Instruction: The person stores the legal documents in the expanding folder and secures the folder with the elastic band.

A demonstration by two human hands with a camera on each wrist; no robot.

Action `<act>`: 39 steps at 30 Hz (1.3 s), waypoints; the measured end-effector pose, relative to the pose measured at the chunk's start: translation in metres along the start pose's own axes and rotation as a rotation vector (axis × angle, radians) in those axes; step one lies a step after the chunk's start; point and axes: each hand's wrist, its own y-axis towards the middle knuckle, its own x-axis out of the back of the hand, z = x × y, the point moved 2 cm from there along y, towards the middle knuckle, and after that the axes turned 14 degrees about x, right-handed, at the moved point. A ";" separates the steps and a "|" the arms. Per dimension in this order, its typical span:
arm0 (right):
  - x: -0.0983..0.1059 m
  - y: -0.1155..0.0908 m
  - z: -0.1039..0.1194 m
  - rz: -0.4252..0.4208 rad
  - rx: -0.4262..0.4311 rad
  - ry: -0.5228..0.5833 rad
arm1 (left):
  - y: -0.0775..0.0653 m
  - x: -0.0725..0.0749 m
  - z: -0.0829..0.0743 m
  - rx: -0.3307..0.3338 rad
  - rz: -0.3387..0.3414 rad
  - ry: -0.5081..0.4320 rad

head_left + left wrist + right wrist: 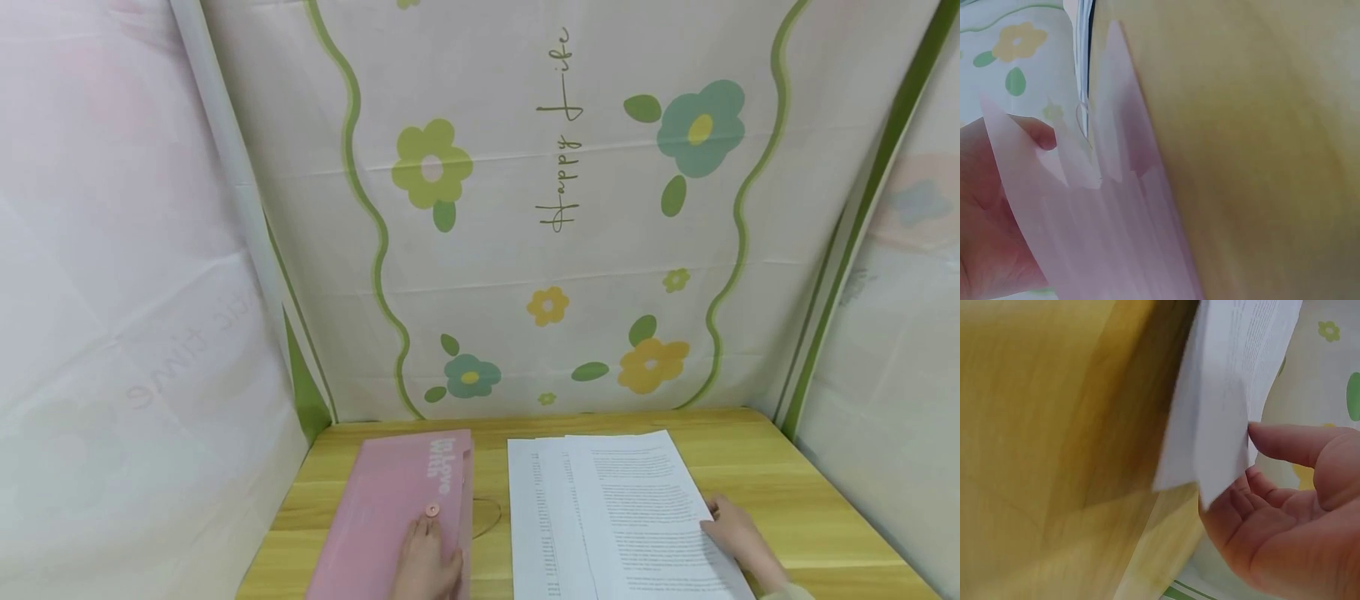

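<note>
A pink translucent folder (386,500) with white lettering on its cover lies at the left of the table. My left hand (427,560) rests on it, fingertips at the small round button (432,510) and thumb near the right edge. In the left wrist view, the folder's pleated side (1116,231) hides most of the fingers. To the right lie overlapping printed sheets (637,508). My right hand (738,533) pinches their right edge; the right wrist view shows its thumb on top of the lifted paper (1222,437) and its fingers beneath.
A thin looped string (489,517) sticks out from the folder's right side, in the gap before the papers. Beneath everything is a wood-grain table (750,454). White fabric walls (480,250) with flower prints rise at the back and both sides.
</note>
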 end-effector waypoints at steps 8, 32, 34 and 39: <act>0.005 -0.003 -0.001 -0.011 0.001 0.082 | 0.004 0.010 -0.003 -0.012 -0.046 -0.060; 0.020 -0.015 -0.017 0.148 -0.028 0.643 | 0.013 0.023 -0.006 0.126 0.043 -0.129; 0.022 -0.015 -0.019 0.172 -0.010 0.669 | 0.013 0.024 -0.006 0.126 0.039 -0.130; 0.024 -0.017 -0.023 0.235 0.028 0.769 | 0.014 0.027 -0.007 0.132 0.035 -0.145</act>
